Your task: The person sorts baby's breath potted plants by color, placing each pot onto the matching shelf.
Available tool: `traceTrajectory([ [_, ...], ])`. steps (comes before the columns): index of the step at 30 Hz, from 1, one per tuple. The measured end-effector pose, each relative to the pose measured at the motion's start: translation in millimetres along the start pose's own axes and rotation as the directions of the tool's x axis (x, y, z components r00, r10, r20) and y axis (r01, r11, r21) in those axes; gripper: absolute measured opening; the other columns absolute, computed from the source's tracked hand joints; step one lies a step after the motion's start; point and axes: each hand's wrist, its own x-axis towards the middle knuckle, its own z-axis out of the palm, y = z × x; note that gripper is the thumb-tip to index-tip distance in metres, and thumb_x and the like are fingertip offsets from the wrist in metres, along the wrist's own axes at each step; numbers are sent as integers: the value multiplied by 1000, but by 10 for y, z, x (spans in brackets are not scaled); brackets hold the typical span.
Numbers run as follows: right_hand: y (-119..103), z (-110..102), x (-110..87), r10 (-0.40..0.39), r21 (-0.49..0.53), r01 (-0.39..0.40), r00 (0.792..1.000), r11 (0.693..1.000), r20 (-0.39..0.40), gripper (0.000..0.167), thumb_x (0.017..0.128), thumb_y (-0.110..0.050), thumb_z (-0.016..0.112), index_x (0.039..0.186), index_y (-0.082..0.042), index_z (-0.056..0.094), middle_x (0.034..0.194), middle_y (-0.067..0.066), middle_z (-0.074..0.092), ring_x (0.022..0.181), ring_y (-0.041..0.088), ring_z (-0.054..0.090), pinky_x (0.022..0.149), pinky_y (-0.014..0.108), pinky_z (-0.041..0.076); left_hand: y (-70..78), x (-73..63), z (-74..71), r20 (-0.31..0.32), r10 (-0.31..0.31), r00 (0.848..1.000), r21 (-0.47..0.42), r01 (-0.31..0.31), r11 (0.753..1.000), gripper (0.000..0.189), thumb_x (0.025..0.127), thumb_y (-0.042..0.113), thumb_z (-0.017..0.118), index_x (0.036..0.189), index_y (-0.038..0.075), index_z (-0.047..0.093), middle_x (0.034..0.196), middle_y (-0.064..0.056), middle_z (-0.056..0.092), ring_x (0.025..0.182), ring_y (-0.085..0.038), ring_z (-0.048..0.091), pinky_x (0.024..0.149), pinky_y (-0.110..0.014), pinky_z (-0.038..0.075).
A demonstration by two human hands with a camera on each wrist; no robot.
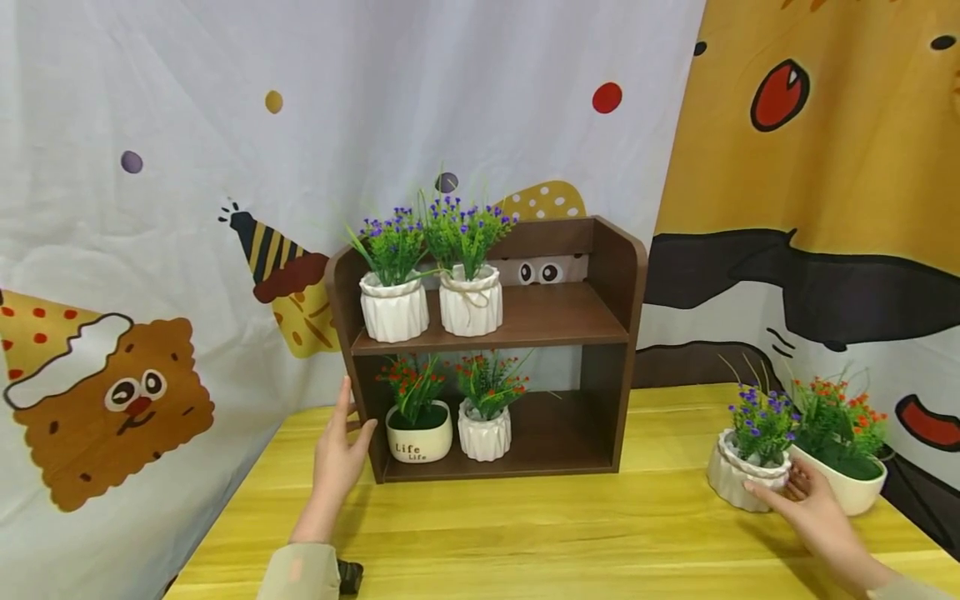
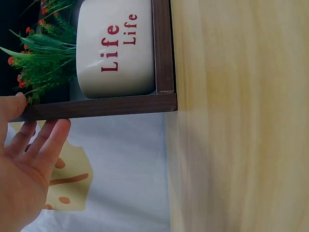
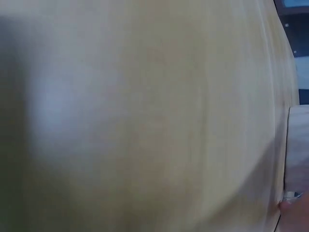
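A brown two-tier shelf (image 1: pixel 487 333) stands on the table. My left hand (image 1: pixel 341 454) rests against its left side panel; in the left wrist view the hand (image 2: pixel 29 164) has its thumb at the panel's front edge and its fairly straight fingers on the outer face. My right hand (image 1: pixel 813 500) grips a white pot with purple flowers (image 1: pixel 738 479) by its right side, thumb in front, fingers partly hidden behind. Close behind that pot stands a cream oval pot with red-orange flowers (image 1: pixel 862 492). In the right wrist view the white pot (image 3: pixel 298 150) shows only at the right edge.
On the upper tier, two white pots with purple flowers (image 1: pixel 395 308) stand at the left. Below them are a cream "Life" pot (image 1: pixel 420 433) and a white pleated pot with red flowers (image 1: pixel 484 433). A cartoon-print curtain (image 1: pixel 450 100) hangs behind the wooden table (image 1: pixel 510 533).
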Motion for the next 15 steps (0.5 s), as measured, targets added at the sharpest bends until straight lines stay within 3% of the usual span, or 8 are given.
traceTrajectory([
  [2, 27, 57, 49, -70, 9, 71, 996, 997, -56, 97, 95, -31, 63, 148, 14, -5, 144, 44, 17, 127, 26, 46, 81, 9, 44, 0, -1, -4, -5, 9, 1000, 1, -9, 1000, 89, 87, -3, 70, 156, 24, 21, 118, -29, 58, 87, -42, 66, 66, -55, 55],
  [3, 46, 85, 70, -99, 8, 100, 991, 995, -87, 94, 94, -29, 65, 149, 13, 0, 142, 41, 24, 117, 9, 50, 72, 4, 40, -2, -3, -4, -5, 11, 1000, 3, -11, 1000, 89, 87, -3, 70, 156, 24, 21, 118, -29, 58, 87, -42, 66, 66, -55, 55],
  [6, 106, 159, 123, -138, 18, 142, 978, 990, -156, 88, 91, -25, 70, 147, 11, 13, 134, 32, 35, 92, -19, 34, 69, 4, 40, -6, -11, 0, -7, 15, 1000, 2, -15, 1000, 89, 87, -3, 70, 156, 23, 22, 119, -29, 58, 87, -42, 66, 66, -54, 55],
  [12, 182, 233, 205, -145, 103, 170, 965, 980, -219, 70, 88, -20, 74, 141, -4, 30, 116, -12, 46, 94, -19, 39, 74, 4, 39, -9, -16, -2, 1, -6, 1000, -15, 6, 1000, 89, 87, 0, 71, 156, 26, 22, 122, -29, 57, 88, -41, 66, 68, -54, 55],
  [14, 187, 247, 235, -153, 109, 183, 959, 977, -240, 67, 87, -17, 74, 138, -2, 32, 112, -17, 44, 93, -18, 40, 75, 3, 38, -8, -7, -8, 8, -17, 1000, -15, 17, 1000, 89, 88, 1, 70, 156, 28, 21, 123, -28, 57, 89, -40, 66, 68, -53, 56],
  [15, 186, 253, 249, -145, 105, 175, 958, 979, -246, 69, 87, -17, 74, 138, 0, 31, 114, -10, 46, 93, -17, 39, 75, 3, 37, -8, -2, -12, 10, -21, 1000, -14, 21, 1000, 88, 88, 1, 70, 156, 28, 20, 123, -28, 57, 89, -40, 66, 68, -53, 56],
])
